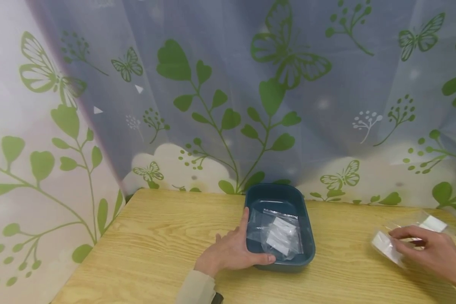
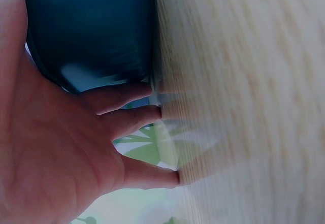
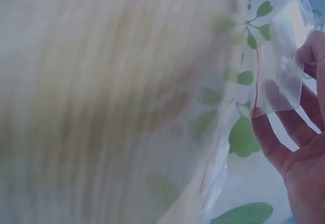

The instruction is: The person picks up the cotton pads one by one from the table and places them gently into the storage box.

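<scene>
A dark blue plastic bin (image 1: 309, 230) stands on the table by the backdrop. Inside it lie clear zip-lock bags (image 1: 282, 237) with white contents. My left hand (image 1: 232, 252) rests against the bin's near left corner, its thumb on the front rim and index finger along the left side. In the left wrist view, the other fingers spread straight with tips down at the table. Off to the bin's right, my right hand (image 1: 427, 251) pinches a clear zip-lock bag (image 3: 279, 76) between thumb and fingers; a red line runs along its edge, and white material shows in the head view.
Beyond my right hand, more clear bags (image 1: 434, 223) with something white lie on the table's far right. The wood-grain table (image 1: 144, 249) ends at a hanging backdrop (image 1: 220, 139) printed with leaves and butterflies. A second printed sheet (image 1: 34, 202) hangs along the left.
</scene>
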A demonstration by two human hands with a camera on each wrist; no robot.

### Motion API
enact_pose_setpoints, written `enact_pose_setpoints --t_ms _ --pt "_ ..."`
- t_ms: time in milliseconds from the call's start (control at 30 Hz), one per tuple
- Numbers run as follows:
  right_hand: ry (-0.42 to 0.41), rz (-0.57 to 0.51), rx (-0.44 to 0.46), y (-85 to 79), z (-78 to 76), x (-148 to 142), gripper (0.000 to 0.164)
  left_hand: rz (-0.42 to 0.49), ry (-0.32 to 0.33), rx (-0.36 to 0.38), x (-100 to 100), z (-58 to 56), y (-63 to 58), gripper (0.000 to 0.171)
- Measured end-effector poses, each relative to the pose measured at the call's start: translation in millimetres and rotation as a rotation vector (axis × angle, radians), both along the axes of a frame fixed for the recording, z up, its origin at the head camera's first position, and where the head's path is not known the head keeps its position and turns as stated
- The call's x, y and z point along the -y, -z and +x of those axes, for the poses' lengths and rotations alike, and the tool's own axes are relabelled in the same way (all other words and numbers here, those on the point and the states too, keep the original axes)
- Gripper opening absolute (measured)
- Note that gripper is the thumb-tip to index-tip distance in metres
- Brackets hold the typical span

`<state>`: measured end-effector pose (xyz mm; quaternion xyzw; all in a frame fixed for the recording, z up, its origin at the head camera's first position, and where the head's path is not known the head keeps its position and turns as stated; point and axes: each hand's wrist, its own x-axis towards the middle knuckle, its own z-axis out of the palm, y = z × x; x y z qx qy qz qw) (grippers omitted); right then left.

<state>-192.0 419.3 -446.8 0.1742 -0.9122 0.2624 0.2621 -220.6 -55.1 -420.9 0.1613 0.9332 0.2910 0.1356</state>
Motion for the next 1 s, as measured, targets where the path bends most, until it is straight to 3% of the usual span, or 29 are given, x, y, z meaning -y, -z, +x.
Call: enact_pose_setpoints --t_ms 267,500,867,1000 --pt "0.036 -0.049 0.047 -11.3 -1.4 16.8 0.024 -0.003 0.006 0.005 0.8 1.2 -1.0 0.136" --pt "0.030 -0.056 0.022 -17.9 -5.7 31.7 0.025 0.001 0.005 0.000 1.0 0.2 0.1 0.136" --pt "-0.045 -0.111 -0.061 -25.3 -16.3 53.4 0.029 0.007 0.000 0.000 0.7 -0.2 -0.8 0.136" --pt "-0.049 -0.134 -0.039 -29.4 -18.9 61.9 0.027 0.005 0.003 0.002 1.3 0.2 -0.9 0.135"
